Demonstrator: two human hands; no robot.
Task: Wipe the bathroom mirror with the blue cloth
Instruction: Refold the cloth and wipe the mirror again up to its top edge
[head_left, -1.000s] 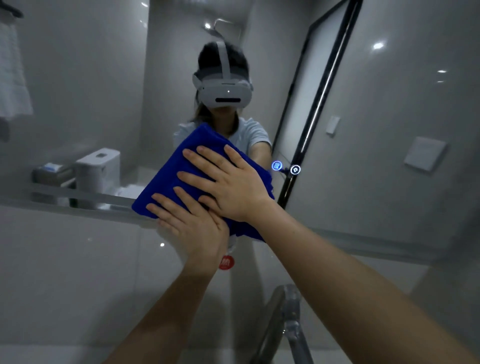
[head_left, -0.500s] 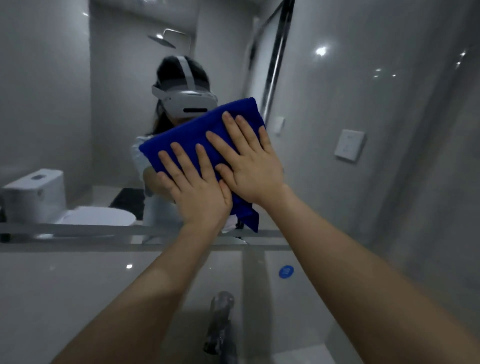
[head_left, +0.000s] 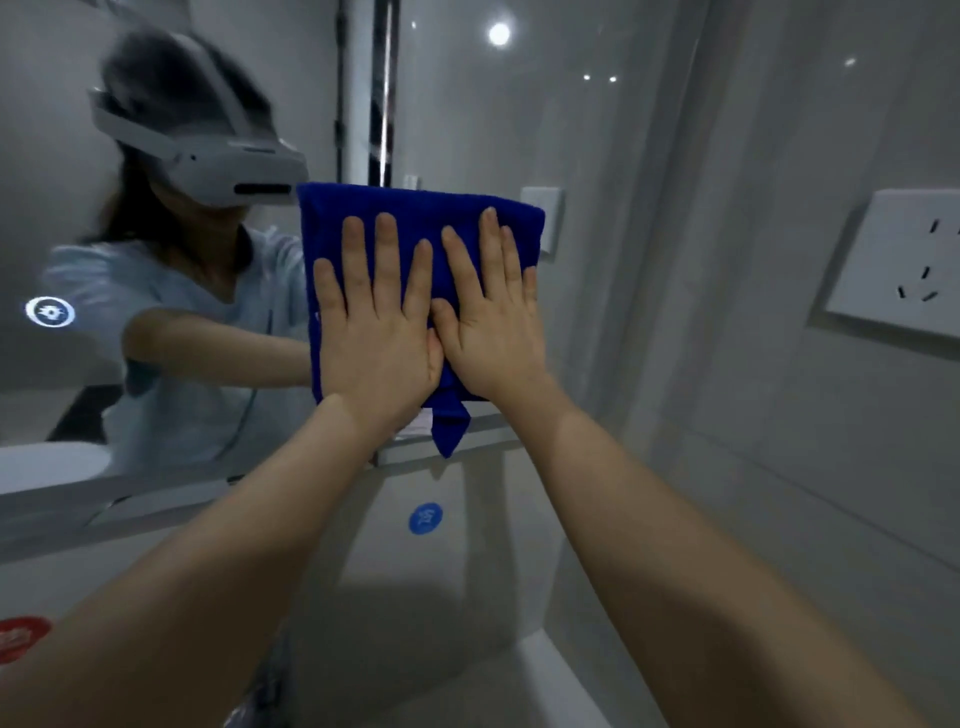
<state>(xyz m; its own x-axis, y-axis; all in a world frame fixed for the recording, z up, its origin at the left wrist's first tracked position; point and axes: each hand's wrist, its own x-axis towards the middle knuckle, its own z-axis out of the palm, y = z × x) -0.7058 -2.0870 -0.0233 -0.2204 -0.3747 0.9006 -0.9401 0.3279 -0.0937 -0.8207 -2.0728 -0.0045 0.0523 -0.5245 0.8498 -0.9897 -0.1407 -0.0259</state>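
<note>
Fingers straight, palms flat: that is how I read both hands from my end. The left hand (head_left: 376, 322) and the right hand (head_left: 493, 317) sit side by side in the middle of the frame with thumbs touching. Each presses on the blue cloth (head_left: 415, 223) without curling round it. The blue cloth is folded into a rough square and lies flat against the mirror (head_left: 467, 114), near the mirror's lower edge. One corner hangs down below the hands and over the ledge (head_left: 156, 499) that runs under the glass. In the mirror, at the upper left of the frame, I see the reflection of a person in a white headset (head_left: 218, 161) and a pale shirt, one arm reaching to the cloth. At the right of the frame a white socket plate (head_left: 893, 260) sits on the grey wall. Below the cloth, on the tile under the ledge, there is a round blue sticker (head_left: 425, 518). A red sticker (head_left: 21, 636) shows at the lower left edge.
</note>
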